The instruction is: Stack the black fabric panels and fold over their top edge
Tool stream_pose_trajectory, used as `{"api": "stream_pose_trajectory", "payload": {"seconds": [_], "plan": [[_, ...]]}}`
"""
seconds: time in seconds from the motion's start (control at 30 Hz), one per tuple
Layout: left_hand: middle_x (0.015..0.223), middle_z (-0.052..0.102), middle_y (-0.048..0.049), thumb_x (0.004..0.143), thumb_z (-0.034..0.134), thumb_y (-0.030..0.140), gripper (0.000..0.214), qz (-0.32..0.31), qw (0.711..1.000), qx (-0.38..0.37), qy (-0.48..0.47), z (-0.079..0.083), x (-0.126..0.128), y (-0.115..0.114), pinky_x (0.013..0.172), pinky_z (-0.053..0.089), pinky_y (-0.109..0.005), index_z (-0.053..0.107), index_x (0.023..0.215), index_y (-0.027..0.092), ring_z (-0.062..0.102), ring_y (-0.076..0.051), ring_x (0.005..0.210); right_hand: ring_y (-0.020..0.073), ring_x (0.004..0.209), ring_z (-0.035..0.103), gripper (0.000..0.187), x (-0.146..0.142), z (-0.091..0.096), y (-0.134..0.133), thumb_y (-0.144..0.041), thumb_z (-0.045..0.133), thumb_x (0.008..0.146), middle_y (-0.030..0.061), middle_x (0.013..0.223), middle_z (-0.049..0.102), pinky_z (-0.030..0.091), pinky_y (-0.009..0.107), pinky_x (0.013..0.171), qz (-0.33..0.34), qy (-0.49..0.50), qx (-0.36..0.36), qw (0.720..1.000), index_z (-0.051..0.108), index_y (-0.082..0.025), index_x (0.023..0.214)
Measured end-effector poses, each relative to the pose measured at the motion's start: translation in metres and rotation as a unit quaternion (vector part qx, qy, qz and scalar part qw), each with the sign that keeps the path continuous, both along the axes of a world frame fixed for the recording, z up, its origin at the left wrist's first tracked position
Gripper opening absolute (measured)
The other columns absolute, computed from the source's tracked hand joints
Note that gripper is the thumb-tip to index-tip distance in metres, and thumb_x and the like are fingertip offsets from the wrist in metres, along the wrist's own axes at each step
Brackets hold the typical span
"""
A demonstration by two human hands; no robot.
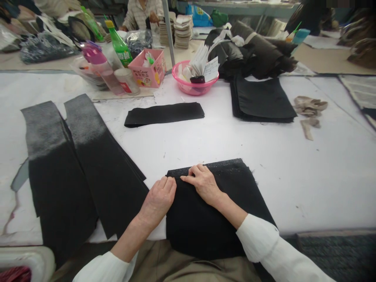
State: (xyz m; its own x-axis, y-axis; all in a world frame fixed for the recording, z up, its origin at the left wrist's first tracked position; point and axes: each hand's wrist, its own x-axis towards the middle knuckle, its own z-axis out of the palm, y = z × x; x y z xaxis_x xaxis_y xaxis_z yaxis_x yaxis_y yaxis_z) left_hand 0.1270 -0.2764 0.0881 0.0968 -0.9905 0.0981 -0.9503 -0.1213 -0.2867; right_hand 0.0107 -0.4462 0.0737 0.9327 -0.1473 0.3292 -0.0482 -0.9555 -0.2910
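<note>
Visibly, the left hand (158, 197) gripped the black cloth (211, 223) at its ten-o'clock corner; the right hand (205, 184) touched it toward eleven o'clock, grip indeterminable. Cloth lay at the table's (308, 172) six-o'clock side.

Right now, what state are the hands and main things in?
Broad black fabric, near end overhanging the white table
Left hand, fingers curled at the fabric's left corner
Right hand, on the fabric's far side
Pink plastic basin, open, loaded
Yellow-capped green plastic bottle, closed
Narrow black fabric strip, flat
</note>
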Motion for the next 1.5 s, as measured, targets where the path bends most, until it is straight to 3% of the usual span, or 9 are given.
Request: {"api": "stream_pose_trajectory", "payload": {"seconds": [0.17,0.4,0.6,0.83,1.03,1.33,1.5], "plan": [[0.095,0.058,-0.0124,0.088,0.040,0.003,0.045,0.002,1.000,0.021,-0.002,0.006,-0.006,0.002,0.072,0.050,-0.038,0.044,0.133,0.008,0.056,-0.025,0.088,0.0176,0.087,0.046,0.020,0.000,0.001,0.001,-0.026,0.052,0.094,0.0045,0.090,0.056,0.036,0.032,0.074,0.000,-0.006,-0.007,1.000,0.069,-0.031,0.105],[0.126,0.052,-0.0192,0.086,0.045,0.002,0.045,0.002,1.000,-0.005,0.009,0.003,-0.005,0.003,0.094,0.046,-0.043,0.049,0.130,0.004,0.045,-0.034,0.121,0.0170,0.087,0.047,0.021,-0.007,0.002,-0.013,-0.024,0.053,0.093,0.0037,0.090,0.058,0.038,0.032,0.075,0.031,-0.015,-0.028,0.999,0.068,-0.029,0.107],[0.116,0.056,-0.0179,0.086,0.044,0.001,0.044,0.000,1.000,0.007,0.010,0.002,-0.008,0.003,0.092,0.047,-0.042,0.049,0.130,0.001,0.049,-0.033,0.115,0.0164,0.086,0.048,0.024,-0.018,-0.001,-0.034,-0.022,0.051,0.094,0.0034,0.091,0.058,0.040,0.030,0.076,0.059,-0.009,-0.027,0.998,0.067,-0.030,0.110],[0.095,0.057,-0.0108,0.088,0.045,0.007,0.048,0.015,0.999,0.040,0.030,0.012,-0.013,-0.006,0.077,0.050,-0.041,0.043,0.136,0.007,0.054,-0.029,0.094,0.0167,0.087,0.047,0.025,-0.023,0.000,-0.039,-0.022,0.050,0.095,0.0041,0.092,0.058,0.039,0.031,0.076,0.056,-0.003,-0.030,0.998,0.066,-0.029,0.111],[0.119,0.054,-0.0145,0.087,0.046,0.004,0.047,-0.009,0.999,0.028,0.038,0.008,-0.011,-0.013,0.094,0.045,-0.041,0.044,0.134,0.006,0.047,-0.029,0.114,0.0170,0.087,0.047,0.025,-0.029,-0.001,-0.044,-0.022,0.049,0.095,0.0041,0.091,0.057,0.039,0.031,0.076,0.043,-0.004,-0.022,0.999,0.066,-0.029,0.112],[0.111,0.056,-0.0121,0.088,0.044,0.005,0.055,-0.017,0.997,0.073,0.028,0.013,-0.016,-0.020,0.085,0.048,-0.040,0.035,0.142,0.010,0.052,-0.027,0.101,0.0167,0.086,0.045,0.026,-0.033,-0.006,-0.048,-0.021,0.049,0.095,0.0042,0.092,0.057,0.038,0.031,0.075,0.034,-0.018,0.004,0.999,0.067,-0.031,0.111],[0.124,0.051,-0.0135,0.087,0.045,0.003,0.053,-0.029,0.996,0.063,0.055,0.010,-0.014,-0.024,0.096,0.044,-0.040,0.039,0.139,0.010,0.046,-0.027,0.117,0.0167,0.086,0.045,0.024,-0.035,-0.005,-0.048,-0.022,0.049,0.095,0.0044,0.092,0.057,0.036,0.031,0.074,0.031,-0.017,0.004,0.999,0.068,-0.030,0.107]]}}
